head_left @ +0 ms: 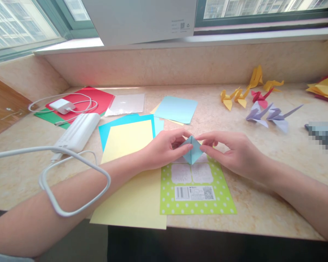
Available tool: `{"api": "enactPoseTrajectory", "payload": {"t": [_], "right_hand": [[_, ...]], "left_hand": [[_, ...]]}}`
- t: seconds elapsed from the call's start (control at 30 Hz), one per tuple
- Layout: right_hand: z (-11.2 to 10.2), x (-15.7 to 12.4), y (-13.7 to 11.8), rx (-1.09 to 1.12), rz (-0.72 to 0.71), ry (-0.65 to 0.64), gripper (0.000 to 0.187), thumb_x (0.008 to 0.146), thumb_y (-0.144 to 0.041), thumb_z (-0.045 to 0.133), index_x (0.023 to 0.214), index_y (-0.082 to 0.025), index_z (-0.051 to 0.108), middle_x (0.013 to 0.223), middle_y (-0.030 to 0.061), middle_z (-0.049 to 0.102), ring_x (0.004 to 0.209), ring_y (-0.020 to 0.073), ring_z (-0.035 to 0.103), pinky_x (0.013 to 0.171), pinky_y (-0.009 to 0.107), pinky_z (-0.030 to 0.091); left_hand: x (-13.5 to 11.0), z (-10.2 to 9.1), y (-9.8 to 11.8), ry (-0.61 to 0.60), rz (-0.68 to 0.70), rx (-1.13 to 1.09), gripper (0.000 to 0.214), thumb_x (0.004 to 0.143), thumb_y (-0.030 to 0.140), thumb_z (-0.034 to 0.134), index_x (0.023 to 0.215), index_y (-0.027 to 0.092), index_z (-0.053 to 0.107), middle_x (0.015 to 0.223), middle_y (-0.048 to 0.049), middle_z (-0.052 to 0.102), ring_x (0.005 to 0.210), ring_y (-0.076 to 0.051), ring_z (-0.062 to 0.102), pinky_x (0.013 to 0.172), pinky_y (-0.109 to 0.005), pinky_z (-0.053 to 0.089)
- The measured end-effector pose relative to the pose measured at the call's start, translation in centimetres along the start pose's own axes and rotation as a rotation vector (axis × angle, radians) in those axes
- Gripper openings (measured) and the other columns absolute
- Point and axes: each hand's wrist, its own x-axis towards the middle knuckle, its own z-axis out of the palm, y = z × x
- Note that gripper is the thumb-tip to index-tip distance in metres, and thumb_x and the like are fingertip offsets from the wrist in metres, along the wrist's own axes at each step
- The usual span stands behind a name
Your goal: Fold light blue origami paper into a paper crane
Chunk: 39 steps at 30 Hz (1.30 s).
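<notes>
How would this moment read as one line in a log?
left hand: pinches folded blue paper; right hand: touches its right side; below: green dotted sheet; beyond right hand: folded paper figures

Daylit teal-framed glass windows [56, 20] face pale buildings [235, 8]; a white sill [262, 37] tops the beige marbled wall [153, 67] behind the beige marbled surface [257, 213], brown wooden panel [5, 103] at left.

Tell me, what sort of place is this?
Probably a room in a home or dormitory, at a stone-patterned counter beside a window. The folded paper figures, loose coloured sheets and white charger suggest an everyday hobby corner rather than a workshop.
</notes>
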Motion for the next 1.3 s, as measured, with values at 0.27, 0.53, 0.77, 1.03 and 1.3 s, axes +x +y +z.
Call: {"api": "enactPoseTrajectory", "payload": {"t": [0.27, 0.53, 0.77, 1.03, 1.3], "right_hand": [[0.12, 0.06, 0.25, 0.008, -0.029, -0.003, 0.025, 0.091, -0.023, 0.06, 0.114, -0.024, 0.069, 0.101, 0.0039, 0.076, 0.084, 0.0185, 0.071, 0.067, 0.028, 0.056], [0.21, 0.19, 0.42, 0.018, -0.021, 0.035, 0.027, 0.092, -0.023, 0.059, 0.117, -0.024, 0.067, 0.09, 0.0025, 0.075, 0.075, 0.0157, 0.068, 0.063, 0.026, 0.054], [0.07, 0.45, 0.05, -0.012, -0.017, 0.09, 0.023, 0.094, -0.025, 0.057, 0.115, -0.025, 0.067, 0.083, 0.0009, 0.072, 0.072, 0.0151, 0.066, 0.065, 0.028, 0.055], [-0.06, 0.6, 0.37, 0.024, -0.136, 0.023, 0.024, 0.09, -0.026, 0.065, 0.114, -0.023, 0.068, 0.103, 0.0061, 0.069, 0.074, 0.0156, 0.065, 0.075, 0.035, 0.056], [0.31, 0.64, 0.24, 0.091, -0.092, 0.061, 0.02, 0.093, -0.024, 0.06, 0.105, -0.027, 0.075, 0.098, 0.005, 0.07, 0.087, 0.0186, 0.066, 0.074, 0.034, 0.055]], "left_hand": [[-0.08, -0.08, -0.39, -0.022, -0.012, -0.017, 0.024, 0.094, 0.029, 0.056, 0.11, 0.013, 0.062, 0.085, -0.0063, 0.07, 0.073, -0.014, 0.065, 0.062, -0.023, 0.049], [0.06, -0.26, -0.38, -0.035, 0.036, -0.068, 0.031, 0.095, 0.028, 0.054, 0.12, 0.012, 0.061, 0.093, -0.0084, 0.07, 0.078, -0.014, 0.065, 0.067, -0.024, 0.05], [0.01, -0.47, -0.79, -0.015, 0.008, -0.165, 0.039, 0.097, 0.03, 0.05, 0.133, 0.013, 0.051, 0.089, -0.0063, 0.066, 0.077, -0.014, 0.064, 0.069, -0.027, 0.054], [0.03, -0.46, -0.81, 0.04, -0.017, -0.258, 0.039, 0.098, 0.031, 0.052, 0.134, 0.018, 0.045, 0.078, 0.0001, 0.063, 0.065, -0.011, 0.063, 0.065, -0.026, 0.054], [-0.02, -0.13, -0.99, 0.048, -0.016, -0.283, 0.04, 0.095, 0.031, 0.055, 0.131, 0.014, 0.051, 0.084, -0.0036, 0.066, 0.069, -0.012, 0.064, 0.066, -0.026, 0.057]]}}
